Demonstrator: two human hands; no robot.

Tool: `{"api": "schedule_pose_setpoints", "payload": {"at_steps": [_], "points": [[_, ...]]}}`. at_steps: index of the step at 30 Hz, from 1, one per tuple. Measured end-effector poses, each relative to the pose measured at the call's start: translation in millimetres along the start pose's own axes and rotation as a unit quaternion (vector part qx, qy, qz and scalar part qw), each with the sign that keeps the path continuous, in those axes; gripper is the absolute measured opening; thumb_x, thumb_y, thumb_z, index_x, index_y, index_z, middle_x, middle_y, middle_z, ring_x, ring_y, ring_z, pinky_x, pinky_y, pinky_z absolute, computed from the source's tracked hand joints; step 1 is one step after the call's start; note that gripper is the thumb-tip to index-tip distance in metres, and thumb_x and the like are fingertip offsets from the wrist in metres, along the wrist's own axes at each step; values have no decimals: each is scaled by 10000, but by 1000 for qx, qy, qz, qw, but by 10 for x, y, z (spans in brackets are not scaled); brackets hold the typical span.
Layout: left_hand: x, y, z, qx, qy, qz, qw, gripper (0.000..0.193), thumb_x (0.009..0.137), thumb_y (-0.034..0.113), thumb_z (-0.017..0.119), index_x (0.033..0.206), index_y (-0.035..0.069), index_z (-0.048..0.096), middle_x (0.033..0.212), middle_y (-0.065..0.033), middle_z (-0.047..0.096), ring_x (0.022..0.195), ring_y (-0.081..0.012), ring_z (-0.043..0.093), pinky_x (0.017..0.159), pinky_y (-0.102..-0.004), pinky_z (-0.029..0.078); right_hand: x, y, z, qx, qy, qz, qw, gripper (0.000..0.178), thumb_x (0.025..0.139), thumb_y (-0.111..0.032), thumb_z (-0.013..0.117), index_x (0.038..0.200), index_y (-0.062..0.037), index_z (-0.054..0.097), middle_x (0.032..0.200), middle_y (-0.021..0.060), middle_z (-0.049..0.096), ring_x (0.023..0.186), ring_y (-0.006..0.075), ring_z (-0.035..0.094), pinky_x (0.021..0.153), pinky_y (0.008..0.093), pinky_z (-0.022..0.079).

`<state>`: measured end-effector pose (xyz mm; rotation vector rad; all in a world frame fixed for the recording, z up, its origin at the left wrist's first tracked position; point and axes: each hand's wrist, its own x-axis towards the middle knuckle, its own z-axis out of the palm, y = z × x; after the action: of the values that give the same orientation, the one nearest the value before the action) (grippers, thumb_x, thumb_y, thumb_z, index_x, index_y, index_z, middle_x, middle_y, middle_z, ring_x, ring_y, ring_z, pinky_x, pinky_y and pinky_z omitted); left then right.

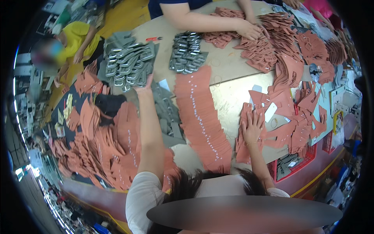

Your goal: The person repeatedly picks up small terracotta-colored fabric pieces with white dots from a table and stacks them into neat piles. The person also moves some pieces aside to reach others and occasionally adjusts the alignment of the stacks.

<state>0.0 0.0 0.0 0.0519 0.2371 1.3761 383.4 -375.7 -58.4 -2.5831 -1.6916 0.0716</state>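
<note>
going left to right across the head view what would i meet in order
yellow shirt → left hand → long overlapping row of coral pieces → right hand → red crate holding grey-green pieces

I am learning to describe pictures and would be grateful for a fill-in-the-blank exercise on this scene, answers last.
While the left hand touches a grey buckled pile, the person's ____ hand lies on salmon pieces.
A long salmon row lies ____ these two hands.
The co-worker at the left wears a ____ top.
The larger crate at the lower right is ____.

Missing words: right; between; yellow; red.
</note>
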Motion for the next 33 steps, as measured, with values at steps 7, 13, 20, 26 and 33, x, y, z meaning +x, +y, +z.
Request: {"api": "schedule_pose_setpoints", "payload": {"at_steps": [7, 13, 20, 26, 33], "points": [[1070, -97, -734, -51, -30, 80, 995, 579, 857, 458, 393, 1267, 62, 497, 1346, -137, 457, 1275, -337, 370, 1047, -518, 288, 74, -34, -41, 17, 2, 6, 1000, 491, 842, -393, 524, 1302, -223, 492, 1423, 64, 360, 1354, 321, 222, 1086, 536, 89], [1347, -288, -1258, 4, 25, 90, 996, 583, 856, 470, 416, 1303, 95, 413, 1380, -127, 382, 1295, -336, 329, 1050, -525, 273, 89, -28, -50, 27, -21, 19, 999, 533, 826, -400, 536, 1316, -201, 474, 1435, 83, 333, 1373, 332, 172, 1096, 518, 72], [1495, -257, -1058, 94, 95, 39, 990, 616, 855, 483, 442, 1346, 134, 315, 1419, -114, 295, 1318, -336, 283, 1054, -532, 256, 79, 14, -7, 25, -17, 24, 999, 514, 820, -436, 546, 1294, -241, 498, 1432, 63, 348, 1365, 315, 207, 1083, 544, 75], [1381, -276, -736, 148, 162, 19, 976, 664, 854, 494, 465, 1383, 167, 231, 1452, -104, 221, 1338, -335, 242, 1057, -539, 242, 81, 33, -14, 31, -1, 29, 999, 503, 836, -461, 526, 1296, -261, 492, 1436, 36, 345, 1370, 289, 205, 1081, 546, 75], [928, -402, -441, 178, 284, 4, 942, 740, 854, 508, 492, 1426, 206, 133, 1491, -92, 133, 1362, -335, 196, 1061, -546, 225, 55, 55, -29, 41, 7, 31, 999, 503, 846, -467, 513, 1308, -273, 477, 1428, 24, 353, 1365, 279, 211, 1089, 532, 72]]}}
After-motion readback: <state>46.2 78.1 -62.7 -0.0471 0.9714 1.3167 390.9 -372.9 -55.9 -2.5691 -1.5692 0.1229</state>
